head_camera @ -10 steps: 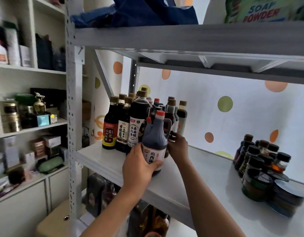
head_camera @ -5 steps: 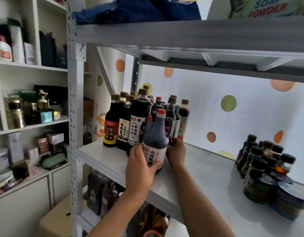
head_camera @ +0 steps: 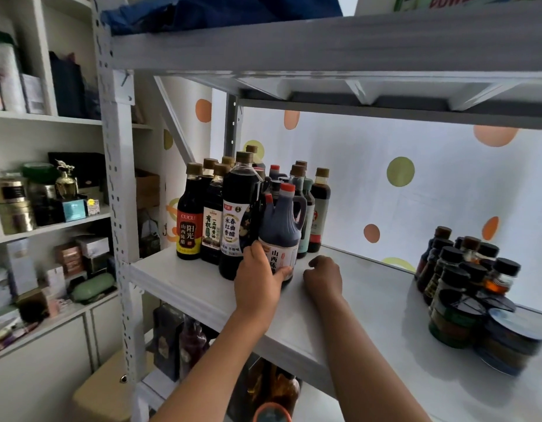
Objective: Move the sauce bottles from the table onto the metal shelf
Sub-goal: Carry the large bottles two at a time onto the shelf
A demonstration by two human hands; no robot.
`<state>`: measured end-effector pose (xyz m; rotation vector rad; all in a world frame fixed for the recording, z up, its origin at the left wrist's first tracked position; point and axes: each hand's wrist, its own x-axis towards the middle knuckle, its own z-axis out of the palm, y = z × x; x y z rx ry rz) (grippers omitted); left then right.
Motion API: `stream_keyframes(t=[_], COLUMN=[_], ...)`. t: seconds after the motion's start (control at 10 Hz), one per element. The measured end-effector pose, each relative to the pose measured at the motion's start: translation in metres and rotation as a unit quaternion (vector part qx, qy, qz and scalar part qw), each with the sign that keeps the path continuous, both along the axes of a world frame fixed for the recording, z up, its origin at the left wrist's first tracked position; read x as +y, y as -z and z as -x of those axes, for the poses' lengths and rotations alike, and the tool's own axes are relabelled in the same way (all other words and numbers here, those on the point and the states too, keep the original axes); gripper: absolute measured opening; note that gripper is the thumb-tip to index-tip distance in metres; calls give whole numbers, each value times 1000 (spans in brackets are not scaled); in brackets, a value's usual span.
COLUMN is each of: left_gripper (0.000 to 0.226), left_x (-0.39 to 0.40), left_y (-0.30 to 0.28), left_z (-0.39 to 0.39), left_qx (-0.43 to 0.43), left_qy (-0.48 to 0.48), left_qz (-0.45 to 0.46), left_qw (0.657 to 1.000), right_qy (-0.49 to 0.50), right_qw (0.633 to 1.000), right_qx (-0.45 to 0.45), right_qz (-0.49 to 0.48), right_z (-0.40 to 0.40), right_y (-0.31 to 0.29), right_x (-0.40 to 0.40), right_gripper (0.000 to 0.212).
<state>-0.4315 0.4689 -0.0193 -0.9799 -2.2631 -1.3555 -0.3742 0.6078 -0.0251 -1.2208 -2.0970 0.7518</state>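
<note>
Up on the metal shelf point(head_camera: 370, 306): jug bottle point(head_camera: 280, 239) with red cap, standing in front of the other sauce bottles point(head_camera: 221, 214). Left hand point(head_camera: 257, 280) wrapped round its bottom part. Right hand point(head_camera: 323, 277) just beside, curled up, holding nothing, resting on the shelf. Far right, small dark jars point(head_camera: 470, 287).
</note>
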Motion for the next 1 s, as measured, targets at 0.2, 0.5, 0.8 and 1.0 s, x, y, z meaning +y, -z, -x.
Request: stream_keyframes(t=[0.2,0.5,0.8,1.0], left_gripper=[80,77,68,59], left_x=[12,18,11,-20], left_y=[3,12,14,25], left_z=[4,4,-2,-31], left_qx=[-1,4,2,-27], left_qy=[-17,-43,-53,-20], left_qz=[27,2,23,86], left_qw=[999,999,998,996], right_qy=[2,10,-17,-85], right_qw=[1000,992,986,979], right_qx=[-15,-93,-134,-169], right_qz=[3,-83,-101,-71], right_z=[3,12,8,-35], right_y=[2,8,10,6], right_x=[4,11,5,-38], right_gripper=[35,30,33,36])
